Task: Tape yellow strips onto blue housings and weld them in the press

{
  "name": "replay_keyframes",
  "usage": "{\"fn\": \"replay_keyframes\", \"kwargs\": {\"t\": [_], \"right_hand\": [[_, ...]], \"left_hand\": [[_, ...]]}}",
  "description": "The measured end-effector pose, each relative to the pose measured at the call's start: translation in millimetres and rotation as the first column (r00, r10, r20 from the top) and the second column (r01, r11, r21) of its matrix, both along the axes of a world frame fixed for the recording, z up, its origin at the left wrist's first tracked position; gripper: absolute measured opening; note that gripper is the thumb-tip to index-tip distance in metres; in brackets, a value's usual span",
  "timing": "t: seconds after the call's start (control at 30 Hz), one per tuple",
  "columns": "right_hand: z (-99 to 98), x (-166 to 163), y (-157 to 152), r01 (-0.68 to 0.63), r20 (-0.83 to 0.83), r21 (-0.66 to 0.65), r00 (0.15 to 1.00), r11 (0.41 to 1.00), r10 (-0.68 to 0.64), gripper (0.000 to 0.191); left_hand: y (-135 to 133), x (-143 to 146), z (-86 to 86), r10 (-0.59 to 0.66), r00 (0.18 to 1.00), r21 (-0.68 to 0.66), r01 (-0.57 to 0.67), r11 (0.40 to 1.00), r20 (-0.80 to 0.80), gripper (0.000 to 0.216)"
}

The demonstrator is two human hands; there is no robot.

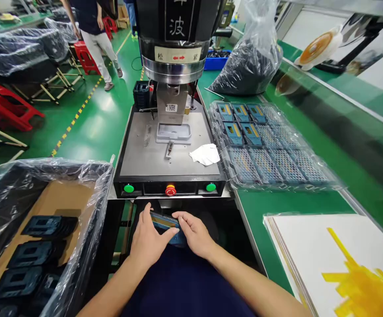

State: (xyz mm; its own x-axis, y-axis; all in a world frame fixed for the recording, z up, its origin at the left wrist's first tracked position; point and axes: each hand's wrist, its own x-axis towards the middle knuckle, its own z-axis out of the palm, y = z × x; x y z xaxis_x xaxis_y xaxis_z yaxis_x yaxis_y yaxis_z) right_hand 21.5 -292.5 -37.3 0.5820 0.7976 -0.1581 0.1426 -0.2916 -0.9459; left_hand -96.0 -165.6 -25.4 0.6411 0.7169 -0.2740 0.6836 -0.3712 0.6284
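At the far left a red stool [8, 105] stood on the green floor. Below it was a bin [104, 174] lined with clear plastic, where dark blue casings [46, 226] lay in overlapping stacks on brown cardboard. Further back, a person [94, 44] in dark top and light trousers was near more red stools.

The left hand [150, 240] was closed on the left end of a blue casing [177, 239], its thumb lying across the front. The casing was held tilted in front of the machine's front edge, below the buttons, and showed a yellow strip. Above it, the machine's steel plate [138, 152] carried a pale fixture [173, 134] beneath a metal block [171, 108]. A red stop button [170, 190] sat between two green buttons [128, 188]. The right hand [194, 233] gripped the casing's right end, fingers over its top edge.

A crumpled white scrap [205, 154] lay at the plate's right side. Beside the machine, on the green counter [310, 202], a clear tray [222, 154] held five blue casings in its two rear rows. Behind it stood a clear bag [251, 66] with dark contents; nearest, at far right, yellow strips [359, 286] were heaped on white sheets [297, 233].
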Motion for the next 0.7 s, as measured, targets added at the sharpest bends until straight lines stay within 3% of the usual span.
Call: {"fn": "replay_keyframes", "kwargs": {"t": [0.07, 0.13, 0.3, 0.43, 0.57, 0.7], "right_hand": [[2.8, -4.3, -1.7, 0.022, 0.031, 0.024, 0.999, 0.999, -0.023, 0.036], [3.5, -5.1, -4.0, 0.038, 0.024, 0.014, 0.999, 0.999, -0.039, 0.036], [-1.6, 1.9, -9.5, 0.044, -0.13, -0.042, 0.99, 0.998, -0.049, 0.039], [-5.7, 4.0, -10.7, 0.063, -0.222, -0.053, 0.972, 0.997, -0.073, 0.042], [-6.5, 4.1, -11.9, 0.047, -0.258, -0.059, 0.964, 0.997, -0.06, 0.042], [3.1, 9.5, -19.9, -0.019, -0.044, -0.024, 0.999, 1.0, 0.018, 0.036]], "left_hand": [[-1.8, 2.5, 2.4, 0.002, 1.0, 0.009, -0.002, 1.0, 0.012, 0.1], [2.3, 2.4, 3.0, 0.002, 1.0, -0.031, -0.001, 1.0, 0.022, 0.084], [18.0, -3.4, 4.0, 0.065, 0.993, -0.3, -0.032, 0.953, 0.101, 0.05], [19.2, -3.8, 7.3, 0.211, 0.961, -0.512, -0.092, 0.854, 0.18, 0.05], [18.5, -2.3, 9.2, 0.352, 0.914, -0.705, -0.113, 0.7, 0.202, 0.052], [20.8, -1.5, 10.3, 0.424, 0.884, -0.787, -0.116, 0.606, 0.196, 0.055]]}}
